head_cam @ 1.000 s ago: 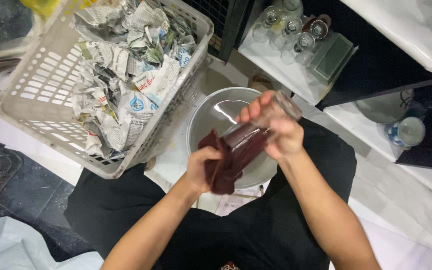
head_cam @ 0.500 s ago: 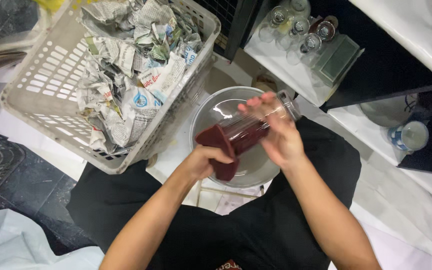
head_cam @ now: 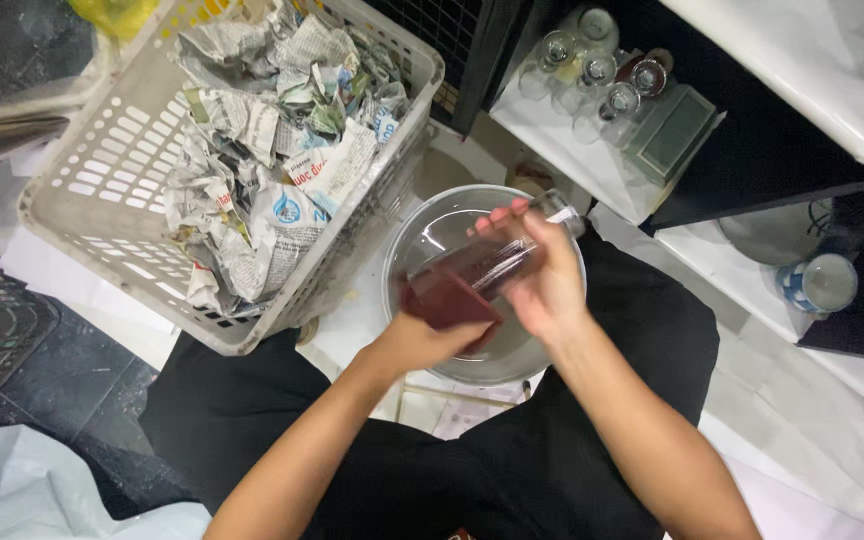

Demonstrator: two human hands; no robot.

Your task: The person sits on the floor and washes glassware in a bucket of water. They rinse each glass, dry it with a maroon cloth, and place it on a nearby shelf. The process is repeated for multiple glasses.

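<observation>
Glass bottle [head_cam: 497,262] sits tilted over metal basin [head_cam: 422,232], right hand [head_cam: 544,290] wrapped around it to steady it. Left hand [head_cam: 422,338] presses dark red cloth [head_cam: 447,298] against its base. Newspaper-filled basket [head_cam: 102,165] beside.

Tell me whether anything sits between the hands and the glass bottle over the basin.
Nothing visible does. The right hand grips the glass bottle directly. The left hand presses a dark red cloth against its lower end, so only that cloth lies between them, above the metal basin.
</observation>
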